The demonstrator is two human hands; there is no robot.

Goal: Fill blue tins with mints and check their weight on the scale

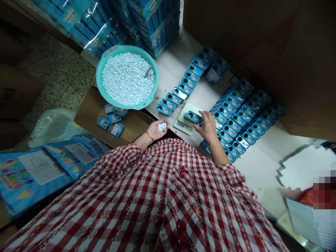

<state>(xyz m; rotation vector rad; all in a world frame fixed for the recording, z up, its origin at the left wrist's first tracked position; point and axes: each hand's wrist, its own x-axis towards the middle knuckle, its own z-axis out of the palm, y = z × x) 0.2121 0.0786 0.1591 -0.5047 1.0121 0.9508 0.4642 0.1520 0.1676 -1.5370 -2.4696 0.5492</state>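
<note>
My left hand [158, 131] is palm up, with a small heap of white candies [162, 127] in its cupped fingers. A small blue tin [192, 116] with a dark round opening on top sits on the plate of a pale kitchen scale [184, 126]. My right hand [207, 125] grips the right end of this tin between thumb and fingers. To the upper left stands a turquoise basin [99, 75] filled with the same white candies; the handle of a scoop [148, 71] sticks out of them.
A row of blue tins [181, 91] runs behind the scale, and several denser rows [231, 127] stand to the right. Wrapped blue packs [154, 31] are stacked behind. A cardboard box [89, 105] with loose tins is at the left. Another person's hand [290, 193] shows at far right.
</note>
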